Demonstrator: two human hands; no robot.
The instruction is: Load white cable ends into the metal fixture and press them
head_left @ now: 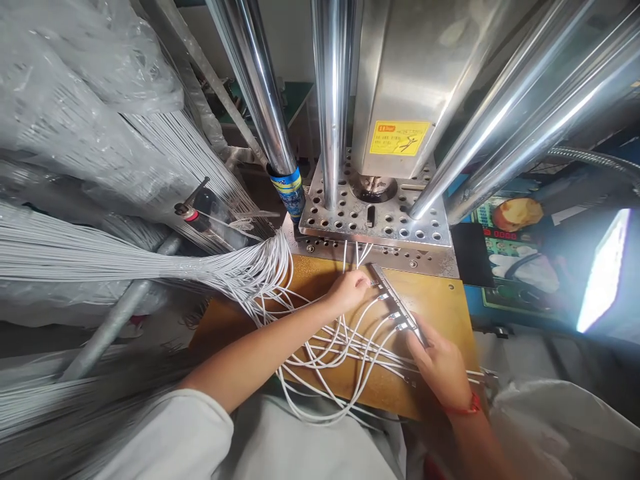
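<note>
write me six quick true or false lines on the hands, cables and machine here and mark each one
1. The right hand holds the bar. True.
2. A yellow label is on the machine. True.
3. The left hand touches the label. False: it is by the bar's far end.
4. White cables run to the bar. True.
5. The red band is on the left wrist. False: it is on the right wrist.
6. The bright screen is at the left edge of the view. False: it is on the right.
</note>
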